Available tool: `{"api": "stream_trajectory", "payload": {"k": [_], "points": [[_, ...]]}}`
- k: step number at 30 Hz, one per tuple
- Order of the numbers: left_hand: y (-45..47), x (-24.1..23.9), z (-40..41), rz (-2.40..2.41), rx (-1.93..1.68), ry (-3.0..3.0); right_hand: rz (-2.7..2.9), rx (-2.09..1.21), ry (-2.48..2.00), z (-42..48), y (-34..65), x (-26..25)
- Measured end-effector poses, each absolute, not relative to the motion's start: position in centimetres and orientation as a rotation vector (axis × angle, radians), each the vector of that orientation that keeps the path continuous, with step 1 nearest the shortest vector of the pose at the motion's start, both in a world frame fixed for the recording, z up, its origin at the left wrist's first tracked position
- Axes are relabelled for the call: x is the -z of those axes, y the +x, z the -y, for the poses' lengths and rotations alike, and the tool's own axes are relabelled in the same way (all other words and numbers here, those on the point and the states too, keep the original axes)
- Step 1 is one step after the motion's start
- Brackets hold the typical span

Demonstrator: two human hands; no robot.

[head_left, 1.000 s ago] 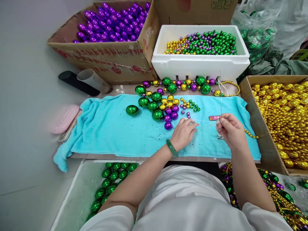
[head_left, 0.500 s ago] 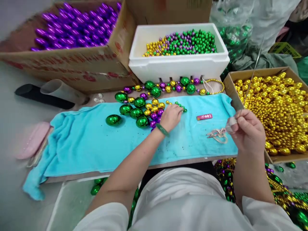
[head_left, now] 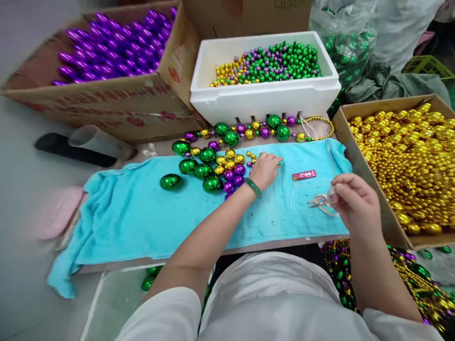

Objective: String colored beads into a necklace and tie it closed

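One slender needle (head_left: 331, 162) at the right hand (head_left: 355, 201); small beads (head_left: 250, 155) at the left hand (head_left: 265, 171).

The right fingers are closed together, pinched about the needle's near end and a whitish piece (head_left: 332, 192), presumably so that the far end stands free. The left fingers curl down beside the small beads, a green bead (head_left: 279, 163) showing at their tips; whether they grip any cannot be told. The blue towel (head_left: 142, 208) beneath them probably keeps loose beads from rolling; a small metal tool (head_left: 314, 202) lies just beside the right fingertips, likely for ready reach. The needle, blurred, points away from the person; its long axis runs nearly straight up the view from the right fingertips, leaning slightly left.
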State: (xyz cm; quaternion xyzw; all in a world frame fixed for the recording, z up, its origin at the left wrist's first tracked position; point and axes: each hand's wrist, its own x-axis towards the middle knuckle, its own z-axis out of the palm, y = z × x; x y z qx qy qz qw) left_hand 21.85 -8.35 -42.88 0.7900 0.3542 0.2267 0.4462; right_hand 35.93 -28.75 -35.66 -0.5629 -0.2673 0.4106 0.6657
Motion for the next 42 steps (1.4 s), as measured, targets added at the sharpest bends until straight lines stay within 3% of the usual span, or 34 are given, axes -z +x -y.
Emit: {"api": "stream_trajectory", "payload": {"k": [7, 16, 33, 42], "points": [[17.9, 38.3, 9.0, -0.701, -0.743, 0.732, 0.689, -1.004, -1.404, 27.9, 32.7, 40.1], [16.4, 37.6, 10.3, -0.647, -0.793, 0.453, 0.793, -0.984, -1.428, 28.0, 32.1, 41.3], [15.2, 37.6, 10.7, -0.627, -0.889, 0.422, 0.827, -1.005, -1.436, 27.8, 31.2, 41.2], [15.4, 37.2, 11.9, -0.666, -0.956, 0.923, 0.873, -1.022, -1.468, 26.9, 30.9, 41.1]]}}
